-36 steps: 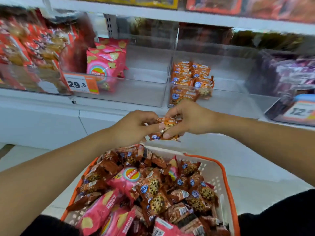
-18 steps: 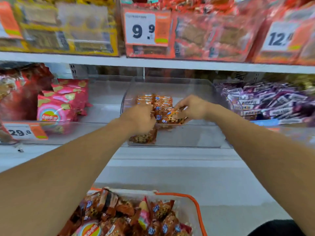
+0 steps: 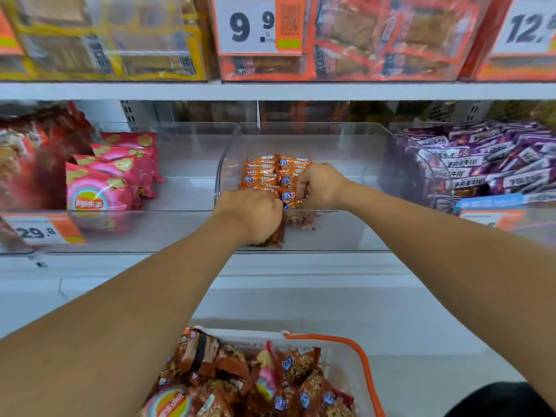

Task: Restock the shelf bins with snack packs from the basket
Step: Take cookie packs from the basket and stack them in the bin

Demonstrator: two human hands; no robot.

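Both arms stretched over the front wall of the clear middle shelf bin [image 3: 373, 152], second shelf down. Left hand [image 3: 251, 216] curled at the bin's near edge, grip clamped on a brown cookie snack pack [image 3: 278, 233] hanging just below the knuckles. Right hand [image 3: 320, 186] curled just beside it, a little further in, fingers closed on another orange-brown pack [image 3: 291, 197] at the front of the row of orange packs [image 3: 264, 173] already lined up on the bin floor. One more cookie pack [image 3: 301, 219] lying loose just in front of that row, seen through the bin wall. Below, at the bottom edge, white basket with orange rim [image 3: 365, 368], heaped with brown cookie packs [image 3: 210, 359] and a few pink ones, well apart from both hands. Left neighbouring bin stocked with pink chip bags [image 3: 99, 191], price tag reading 29.8 [image 3: 42, 233] on its front. Right neighbouring bin filled with purple packs [image 3: 481, 158]. Upper shelf carried yellow and orange boxed goods behind a 9.9 price tag [image 3: 255, 24]; smaller print there too blurred to read.
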